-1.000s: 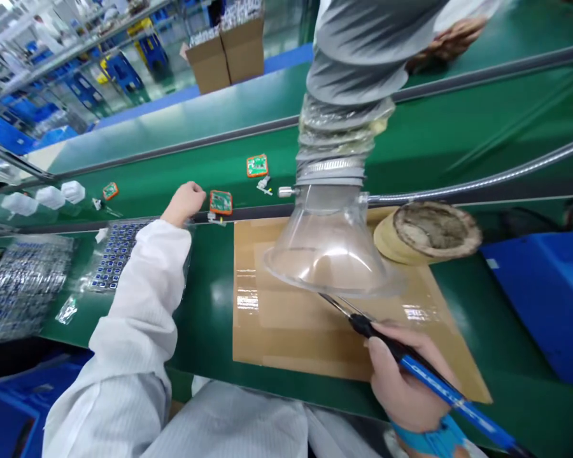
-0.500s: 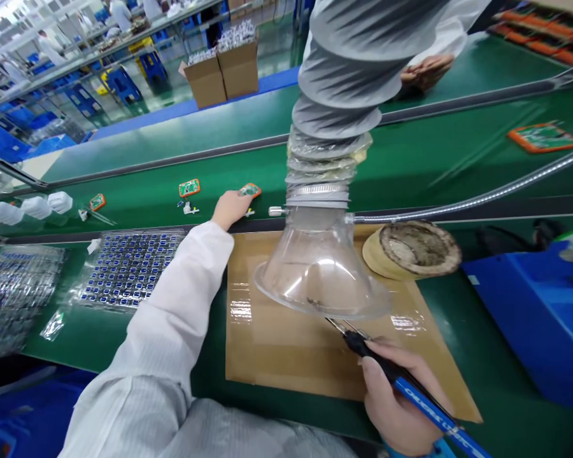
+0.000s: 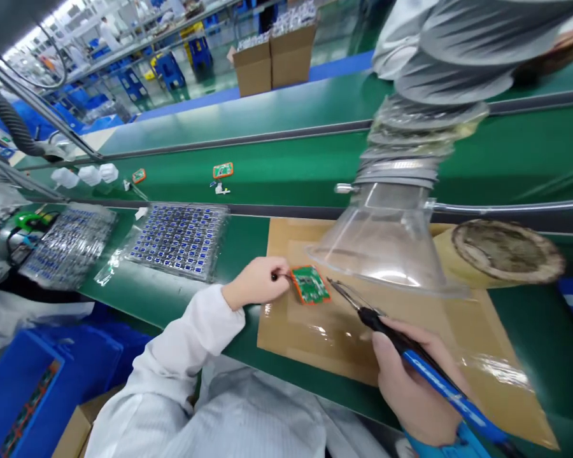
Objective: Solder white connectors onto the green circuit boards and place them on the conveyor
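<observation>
A small green circuit board [image 3: 311,284] with an orange border lies on the brown cardboard sheet [image 3: 315,359]. At its left edge my left hand [image 3: 258,281] is closed, pinching a small black round part [image 3: 274,277] that shows between the fingers; a thin dark line runs from there toward the board. My right hand [image 3: 417,375] is wrapped round a blue-and-black soldering iron [image 3: 439,381]. Two thin metal prongs stick out from its front, one pointing close to the board's right edge; contact cannot be told.
A clear fume hood [image 3: 386,248] on a grey hose [image 3: 463,57] hangs over the cardboard. Behind it sits a round yellowish pot [image 3: 506,254]. Trays of blue parts [image 3: 176,238] lie left. Several small boards, including this one [image 3: 223,170], rest on the green belt [image 3: 286,181].
My left hand has come back from the belt to the cardboard, and a circuit board now lies beside it. The view has turned left; my right hand still grips the soldering iron.
</observation>
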### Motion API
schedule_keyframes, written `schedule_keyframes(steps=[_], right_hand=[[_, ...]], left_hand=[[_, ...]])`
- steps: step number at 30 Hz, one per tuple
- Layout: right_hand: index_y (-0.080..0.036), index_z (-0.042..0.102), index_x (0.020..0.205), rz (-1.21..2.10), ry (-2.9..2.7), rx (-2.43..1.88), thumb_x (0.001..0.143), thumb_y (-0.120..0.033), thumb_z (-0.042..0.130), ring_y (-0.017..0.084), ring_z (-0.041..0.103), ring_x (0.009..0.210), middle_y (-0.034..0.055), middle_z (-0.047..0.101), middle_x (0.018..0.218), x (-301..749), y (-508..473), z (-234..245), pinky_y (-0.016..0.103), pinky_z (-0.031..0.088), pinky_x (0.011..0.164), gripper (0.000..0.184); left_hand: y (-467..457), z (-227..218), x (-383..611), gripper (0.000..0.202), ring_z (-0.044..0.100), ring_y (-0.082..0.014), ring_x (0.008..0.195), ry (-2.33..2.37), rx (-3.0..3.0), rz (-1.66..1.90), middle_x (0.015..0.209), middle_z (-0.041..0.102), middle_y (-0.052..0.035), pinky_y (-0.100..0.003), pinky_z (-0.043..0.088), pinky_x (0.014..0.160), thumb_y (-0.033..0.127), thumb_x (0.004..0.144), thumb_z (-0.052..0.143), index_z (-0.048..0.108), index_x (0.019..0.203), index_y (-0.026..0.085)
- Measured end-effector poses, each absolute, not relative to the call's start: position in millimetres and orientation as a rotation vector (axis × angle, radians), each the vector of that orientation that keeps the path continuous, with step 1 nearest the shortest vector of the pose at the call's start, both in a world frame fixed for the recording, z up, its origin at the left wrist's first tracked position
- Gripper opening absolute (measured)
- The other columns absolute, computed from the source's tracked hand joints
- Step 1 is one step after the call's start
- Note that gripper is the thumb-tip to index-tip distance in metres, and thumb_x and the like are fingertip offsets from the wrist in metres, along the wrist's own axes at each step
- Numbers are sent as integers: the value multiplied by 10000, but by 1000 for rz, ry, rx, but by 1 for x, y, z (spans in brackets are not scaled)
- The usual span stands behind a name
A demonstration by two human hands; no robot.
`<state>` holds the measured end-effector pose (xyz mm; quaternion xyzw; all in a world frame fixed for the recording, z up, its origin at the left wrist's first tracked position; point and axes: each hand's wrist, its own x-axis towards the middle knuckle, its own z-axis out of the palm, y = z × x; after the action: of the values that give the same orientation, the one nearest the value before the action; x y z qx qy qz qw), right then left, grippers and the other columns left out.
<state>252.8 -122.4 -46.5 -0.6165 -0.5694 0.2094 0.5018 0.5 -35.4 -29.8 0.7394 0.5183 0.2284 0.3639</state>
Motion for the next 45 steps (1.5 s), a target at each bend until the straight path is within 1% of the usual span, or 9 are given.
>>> schedule_keyframes(steps=[4,13,16,19,25,29,34,40,45], right_hand=[[-247,653,1250,788,-1585,-1425,966,-543,596,294,749,1081,75,796,1085,236,-122,-61,456,576,983,415],[-393,626,1373,723,-1986,-1184,934,-346,660,359,707,1212,61,689,1383,237,-113,-86,454,650,907,443],[-360,624,1362,640,-1950,-1139,945,-337,639,365,707,1209,69,711,1326,236,-114,-82,487,643,936,417],[-346,626,1332,581,-1969,-1125,941,-339,647,336,777,967,62,764,1127,239,-117,-81,447,670,772,392],[-364,651,1311,522,-1943,-1166,924,-331,671,334,774,912,57,766,1064,242,-119,-80,433,668,747,388],[-301,685,1254,506,-1920,-1216,944,-348,641,298,758,967,69,759,1084,236,-117,-76,433,661,831,317],[-243,682,1236,426,-1837,-1324,961,-372,607,265,723,986,75,759,1045,233,-118,-81,423,644,830,313],[-260,569,1330,802,-1600,-1230,967,-270,665,245,729,1122,80,777,1153,237,-123,-66,464,597,994,375],[-269,581,1232,1005,-1212,-1156,920,-290,745,196,773,958,46,781,1065,223,-115,-47,378,650,877,353]], left_hand=[[-44,-13,-4,87,614,-220,928,1363,2266,372,944,710,-57,-367,446,873,239,856,616,611,784,192],[-16,17,-151,241,582,-312,1125,2401,2069,97,1128,662,-126,-447,452,974,211,904,563,733,1075,209],[-10,14,-161,212,564,-319,1142,2305,2167,-5,1166,638,-130,-468,448,986,200,882,566,743,997,209],[-5,14,-159,166,556,-336,1142,2267,2205,-55,1156,646,-142,-490,448,972,192,860,562,727,874,191],[-10,23,-160,164,625,-279,924,2167,2189,83,886,696,-96,-422,453,906,187,886,515,668,827,195],[-32,15,-120,115,559,-179,638,2031,1977,747,683,615,-9,-321,446,699,276,907,570,652,858,213],[-52,-11,-30,222,640,-165,760,1368,1404,1331,804,685,-35,-300,521,717,378,849,715,625,744,204],[-61,-15,31,300,675,-157,673,1080,1078,917,730,736,-47,-295,553,674,412,740,842,656,766,178],[-72,-12,45,216,607,-123,587,1113,1206,724,680,721,-38,-259,492,587,376,789,782,722,746,173]])
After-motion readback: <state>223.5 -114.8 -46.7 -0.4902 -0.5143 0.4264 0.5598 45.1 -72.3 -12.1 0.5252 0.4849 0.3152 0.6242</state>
